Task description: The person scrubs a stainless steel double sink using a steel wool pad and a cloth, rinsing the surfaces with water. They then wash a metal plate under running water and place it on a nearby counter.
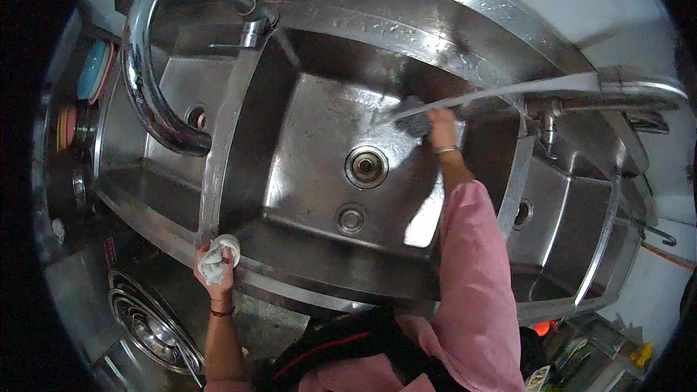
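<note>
My right hand (pixel 442 124) reaches into the middle basin of a stainless steel sink (pixel 310 174) and grips a dark grey scouring pad or cloth (pixel 413 116) low over the basin's floor. A stream of water (pixel 490 93) from the right-hand faucet (pixel 626 92) runs past the hand and lands near the pad. My left hand (pixel 218 277) is at the sink's front rim and holds a crumpled white cloth (pixel 215 261). In the basin floor are a drain (pixel 366 166) and a smaller round fitting (pixel 350 219).
A curved chrome faucet (pixel 133 60) arches over the left basin (pixel 174 87). Another basin (pixel 550 218) adjoins on the right. Stacked metal bowls (pixel 150 329) stand at lower left, coloured dishes (pixel 95 71) at far left. A metal hook (pixel 661 237) juts out on the right.
</note>
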`<state>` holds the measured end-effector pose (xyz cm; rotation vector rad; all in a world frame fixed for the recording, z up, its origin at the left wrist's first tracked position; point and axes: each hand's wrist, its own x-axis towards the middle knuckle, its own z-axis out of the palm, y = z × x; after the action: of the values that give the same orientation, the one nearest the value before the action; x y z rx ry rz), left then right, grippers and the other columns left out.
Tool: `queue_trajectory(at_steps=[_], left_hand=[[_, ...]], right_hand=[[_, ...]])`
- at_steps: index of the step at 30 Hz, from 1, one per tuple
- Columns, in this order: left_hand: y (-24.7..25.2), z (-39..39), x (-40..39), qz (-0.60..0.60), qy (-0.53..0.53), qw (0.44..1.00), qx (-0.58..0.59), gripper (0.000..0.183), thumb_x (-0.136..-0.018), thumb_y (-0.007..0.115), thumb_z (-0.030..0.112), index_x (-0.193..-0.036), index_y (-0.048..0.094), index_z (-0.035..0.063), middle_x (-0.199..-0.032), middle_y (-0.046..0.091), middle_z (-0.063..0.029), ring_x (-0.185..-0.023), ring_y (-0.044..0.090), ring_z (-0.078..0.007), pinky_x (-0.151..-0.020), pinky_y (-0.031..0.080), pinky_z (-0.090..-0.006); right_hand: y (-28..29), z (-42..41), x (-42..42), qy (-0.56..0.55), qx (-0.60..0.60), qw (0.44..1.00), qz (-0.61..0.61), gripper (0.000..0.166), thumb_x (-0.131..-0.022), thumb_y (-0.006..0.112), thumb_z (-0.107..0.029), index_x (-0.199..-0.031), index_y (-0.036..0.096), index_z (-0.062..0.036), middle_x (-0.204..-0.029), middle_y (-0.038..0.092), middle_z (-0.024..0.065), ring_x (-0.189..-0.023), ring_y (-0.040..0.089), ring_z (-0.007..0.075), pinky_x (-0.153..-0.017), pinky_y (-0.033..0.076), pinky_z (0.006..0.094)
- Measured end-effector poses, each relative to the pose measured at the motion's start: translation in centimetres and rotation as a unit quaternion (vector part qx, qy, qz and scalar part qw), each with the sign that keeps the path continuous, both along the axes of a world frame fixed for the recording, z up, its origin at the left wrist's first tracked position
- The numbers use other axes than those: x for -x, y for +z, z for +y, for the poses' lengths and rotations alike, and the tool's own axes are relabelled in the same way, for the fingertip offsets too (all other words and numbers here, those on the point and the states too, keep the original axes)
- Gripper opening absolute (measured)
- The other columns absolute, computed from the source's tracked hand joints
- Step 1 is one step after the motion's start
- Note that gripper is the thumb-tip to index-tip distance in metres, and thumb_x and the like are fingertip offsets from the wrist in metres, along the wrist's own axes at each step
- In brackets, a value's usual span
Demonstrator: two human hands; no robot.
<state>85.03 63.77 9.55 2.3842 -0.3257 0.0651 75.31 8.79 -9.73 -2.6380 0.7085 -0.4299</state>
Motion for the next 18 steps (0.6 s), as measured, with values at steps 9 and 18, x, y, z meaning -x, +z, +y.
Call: queue_trajectory(at_steps=[9, 18], left_hand=[[-0.2, -0.6, -0.4, -0.028, -0.037, 0.999, 0.015, 0.038, -0.07, 0.071, 0.027, -0.089, 0.054, -0.0011, -0.078, 0.056, -0.009, -0.071, 0.053, -0.016, -0.066, 0.045, -0.0302], [0.1, -0.1, 0.1, -0.027, -0.008, 1.0, 0.0, 0.034, -0.069, 0.071, 0.024, -0.087, 0.054, 0.0002, -0.078, 0.057, -0.012, -0.068, 0.057, -0.0226, -0.064, 0.045, -0.0308]], right_hand=[[-1.9, 8.3, 8.9, -0.268, 0.092, 0.936, 0.208, 0.031, -0.076, 0.051, -0.007, -0.107, 0.05, -0.0098, -0.105, 0.047, 0.0172, -0.096, 0.045, 0.0355, -0.077, 0.044, 0.0421], [-0.2, 26.5, -0.7, -0.371, -0.29, 0.831, 0.296, 0.069, -0.066, 0.065, -0.033, -0.122, 0.034, -0.0065, -0.119, 0.044, 0.0194, -0.105, 0.046, 0.0361, -0.093, 0.034, 0.0456]])
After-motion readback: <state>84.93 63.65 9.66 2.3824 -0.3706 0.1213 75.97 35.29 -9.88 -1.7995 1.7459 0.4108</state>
